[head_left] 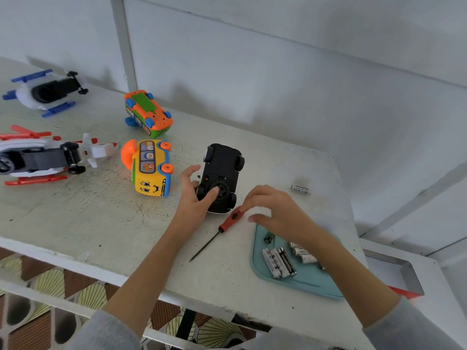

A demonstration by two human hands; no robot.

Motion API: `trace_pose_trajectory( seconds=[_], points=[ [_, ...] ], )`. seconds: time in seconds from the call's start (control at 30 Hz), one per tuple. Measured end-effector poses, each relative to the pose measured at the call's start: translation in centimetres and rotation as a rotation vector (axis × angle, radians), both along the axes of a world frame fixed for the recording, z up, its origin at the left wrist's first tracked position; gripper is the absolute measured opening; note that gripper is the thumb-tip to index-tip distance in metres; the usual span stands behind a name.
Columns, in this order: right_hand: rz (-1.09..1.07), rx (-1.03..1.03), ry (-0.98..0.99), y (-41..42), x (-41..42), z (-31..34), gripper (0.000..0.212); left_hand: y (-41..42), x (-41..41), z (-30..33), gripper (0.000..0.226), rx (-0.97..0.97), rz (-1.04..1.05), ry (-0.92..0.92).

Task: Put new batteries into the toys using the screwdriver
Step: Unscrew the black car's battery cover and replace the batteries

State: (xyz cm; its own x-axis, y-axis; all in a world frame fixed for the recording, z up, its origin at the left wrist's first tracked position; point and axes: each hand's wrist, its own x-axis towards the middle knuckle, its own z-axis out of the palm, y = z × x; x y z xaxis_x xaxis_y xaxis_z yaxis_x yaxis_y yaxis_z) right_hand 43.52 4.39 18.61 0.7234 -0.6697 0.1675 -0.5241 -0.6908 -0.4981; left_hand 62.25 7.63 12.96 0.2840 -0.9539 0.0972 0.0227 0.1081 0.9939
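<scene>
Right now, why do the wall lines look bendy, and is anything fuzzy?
Head view: the wide-angle lens curves straight lines toward the edges; light is soft, with faint shadows behind the toys; the right hand by the screwdriver looks slightly blurred; the black toy car is sharper.

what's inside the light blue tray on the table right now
The shallow light blue tray holds several white cylindrical batteries lying on their sides and one small dark green piece. The right forearm crosses above it, hiding part of the far side, so more may lie there.
</scene>
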Motion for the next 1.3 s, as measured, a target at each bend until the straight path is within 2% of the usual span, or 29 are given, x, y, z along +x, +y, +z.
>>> trace_pose_trajectory(
  seconds=[0.1,0.2,0.33,0.4,0.47,0.53,0.67,0.87,1.03,1.13,1.3],
  points=[
    [-0.077,-0.051,-0.156,-1.4,-0.1,0.8,0.014,-0.2,-0.1,0.1,0.05,-0.001,0.004,-0.017],
    [-0.146,-0.066,-0.222,-2.7,0.9,1.7,0.021,-0.3,-0.2,0.2,0.052,0.003,0.012,-0.04],
    [-0.178,-0.015,-0.156,-4.5,2.9,2.6,0.049,-0.8,-0.1,0.4,0.058,-0.042,0.041,-0.085],
    [-0.15,0.0,-0.114,-5.7,4.1,2.9,0.055,-1.5,0.1,0.7,0.064,-0.08,0.065,-0.13],
    [-0.123,0.037,-0.105,-7.0,5.2,3.1,0.053,-2.5,0.1,1.2,0.069,-0.119,0.082,-0.165],
    [-0.136,0.086,-0.176,-8.2,6.1,3.5,0.044,-3.3,-0.1,2.0,0.072,-0.147,0.116,-0.166],
    [-0.141,0.115,-0.311,-9.8,6.8,4.3,0.029,-4.7,-0.1,2.7,0.072,-0.134,0.179,-0.07],
    [-0.159,0.227,-0.494,-12.0,6.3,4.0,0.023,-5.4,0.5,2.6,0.029,-0.138,0.102,-0.028],
    [-0.157,0.341,-0.548,-14.0,6.4,3.0,0.024,-7.1,0.5,2.8,0.032,-0.11,-0.002,0.087],
    [-0.167,0.438,-0.579,-15.9,6.3,2.5,0.032,-8.5,0.7,2.1,0.035,-0.128,0.075,-0.031],
    [-0.206,0.5,-0.446,-18.9,6.0,1.9,0.034,-11.1,0.9,1.2,0.049,-0.146,0.178,-0.231]
  ],
)
